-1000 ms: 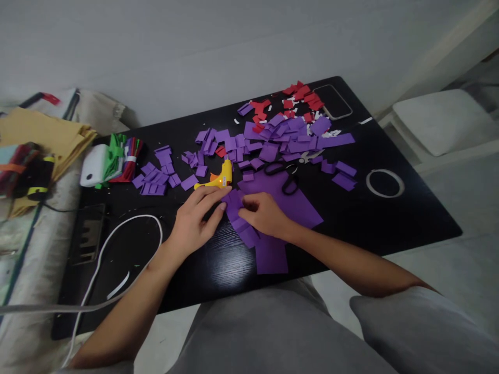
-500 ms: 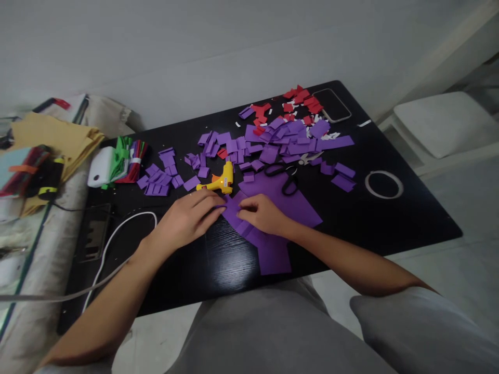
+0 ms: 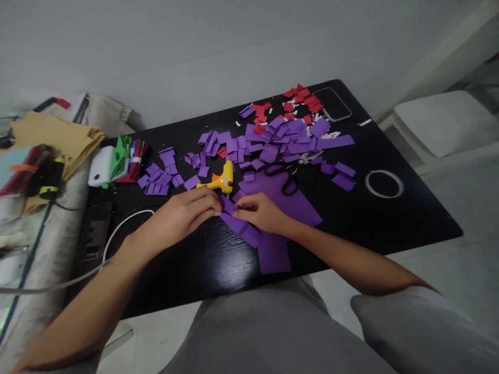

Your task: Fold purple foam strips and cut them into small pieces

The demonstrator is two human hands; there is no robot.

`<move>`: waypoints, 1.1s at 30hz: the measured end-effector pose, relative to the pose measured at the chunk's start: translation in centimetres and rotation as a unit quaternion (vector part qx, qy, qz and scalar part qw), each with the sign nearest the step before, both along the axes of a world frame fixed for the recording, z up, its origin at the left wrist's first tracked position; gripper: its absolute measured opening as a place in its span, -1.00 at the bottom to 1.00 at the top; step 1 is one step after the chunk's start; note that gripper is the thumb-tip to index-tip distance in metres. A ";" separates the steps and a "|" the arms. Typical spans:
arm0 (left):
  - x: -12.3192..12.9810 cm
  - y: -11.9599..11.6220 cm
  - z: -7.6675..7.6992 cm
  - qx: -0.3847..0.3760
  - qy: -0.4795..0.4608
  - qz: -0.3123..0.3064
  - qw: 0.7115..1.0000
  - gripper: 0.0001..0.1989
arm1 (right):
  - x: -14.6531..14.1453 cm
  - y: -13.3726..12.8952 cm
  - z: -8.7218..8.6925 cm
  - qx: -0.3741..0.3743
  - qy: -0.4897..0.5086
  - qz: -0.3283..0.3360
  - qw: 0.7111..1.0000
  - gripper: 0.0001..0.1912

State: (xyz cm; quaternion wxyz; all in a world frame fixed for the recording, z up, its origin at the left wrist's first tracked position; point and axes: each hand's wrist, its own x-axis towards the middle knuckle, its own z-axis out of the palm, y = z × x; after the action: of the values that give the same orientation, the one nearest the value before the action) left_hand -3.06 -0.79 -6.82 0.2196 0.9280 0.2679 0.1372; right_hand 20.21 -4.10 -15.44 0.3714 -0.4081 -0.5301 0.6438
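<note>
A strip of purple paper (image 3: 238, 224) lies slanted between my hands, with crease lines across it. My left hand (image 3: 191, 210) pinches its upper left end. My right hand (image 3: 261, 212) is closed on the same strip, thumb and forefinger together at its upper edge. Beneath and beyond the right hand spread larger purple paper sheets (image 3: 275, 257). Just past the left fingertips lies a yellow glue gun (image 3: 224, 179), its nozzle hidden in part. Black-handled scissors (image 3: 286, 179) rest on the purple sheet.
Folded purple pieces (image 3: 280, 137) heap at the back, with red scraps (image 3: 300, 96) and white bits behind. More folded pieces (image 3: 158, 179) lie left, beside bundled coloured strips (image 3: 125, 158). A tape ring (image 3: 384, 184) lies right. A white cable (image 3: 125, 223) passes by my left forearm.
My left hand has moved slightly left and down. The strip's upper left end now shows more between my hands, tilted. My right hand has barely moved.
</note>
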 end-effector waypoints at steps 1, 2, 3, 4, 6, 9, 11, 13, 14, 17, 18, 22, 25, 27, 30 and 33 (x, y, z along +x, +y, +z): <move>0.1 0.0 0.2 -0.003 0.004 -0.006 1.000 -0.86 | 0.0 0.0 0.0 -0.002 -0.002 -0.002 1.000 -0.74; 0.1 0.0 0.4 -0.006 0.007 -0.013 1.000 -0.85 | -0.1 0.0 -0.1 -0.003 -0.004 -0.003 1.000 -0.73; 0.1 0.1 0.6 -0.010 0.012 -0.018 1.000 -0.85 | -0.1 0.0 -0.1 -0.004 -0.005 -0.003 1.000 -0.72; 0.1 0.1 0.9 -0.016 0.018 -0.022 0.999 -0.84 | -0.2 0.0 -0.2 -0.005 -0.004 -0.007 1.000 -0.73; 0.1 0.2 1.4 -0.030 0.029 -0.026 0.999 -0.85 | -0.3 -0.1 -0.3 -0.012 -0.002 -0.015 1.000 -0.79; 0.0 0.6 1.9 -0.056 0.040 -0.027 0.997 -0.87 | -0.3 -0.3 -0.3 -0.009 0.002 -0.024 1.000 -0.74; -0.2 1.0 2.0 -0.067 0.046 -0.025 0.996 -0.87 | -0.2 -0.4 -0.2 0.027 -0.006 -0.026 0.999 -0.71; -0.3 1.4 2.0 -0.074 0.051 -0.014 0.996 -0.87 | 0.0 -0.6 -0.1 0.087 -0.018 -0.031 0.996 -0.72; -0.3 1.5 1.9 -0.076 0.051 -0.005 0.996 -0.87 | 0.0 -0.6 -0.1 0.119 -0.018 -0.034 0.992 -0.73; -0.3 1.8 1.9 -0.079 0.051 0.022 0.995 -0.86 | 0.1 -0.7 -0.2 0.194 -0.008 -0.028 0.981 -0.85; -0.3 1.8 1.9 -0.080 0.051 0.028 0.995 -0.85 | 0.1 -0.7 -0.2 0.207 -0.007 -0.023 0.978 -0.90; -0.2 1.9 2.4 -0.086 0.044 0.042 0.994 -0.82 | 0.2 -0.6 -0.1 0.215 -0.027 -0.015 0.976 -0.88; -0.3 2.0 2.8 -0.095 0.042 0.062 0.993 -0.80 | 0.3 -0.7 0.0 0.194 0.004 -0.009 0.981 -0.84; -0.5 2.2 3.0 -0.105 0.039 0.074 0.991 -0.79 | 0.3 -0.8 0.0 0.183 0.045 0.004 0.982 -0.77; -0.7 2.4 2.8 -0.126 0.024 0.083 0.988 -0.78 | 0.2 -0.8 -0.1 0.165 0.082 0.029 0.982 -0.68; -1.0 2.6 2.2 -0.151 0.009 0.091 0.984 -0.78 | 0.2 -0.8 -0.2 0.141 0.090 0.039 0.985 -0.64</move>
State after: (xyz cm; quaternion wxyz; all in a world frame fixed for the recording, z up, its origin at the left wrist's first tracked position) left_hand -4.03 1.78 -4.58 0.3413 0.8570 0.3713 0.1061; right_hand 20.37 -4.86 -15.66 0.4455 -0.2714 -0.5955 0.6110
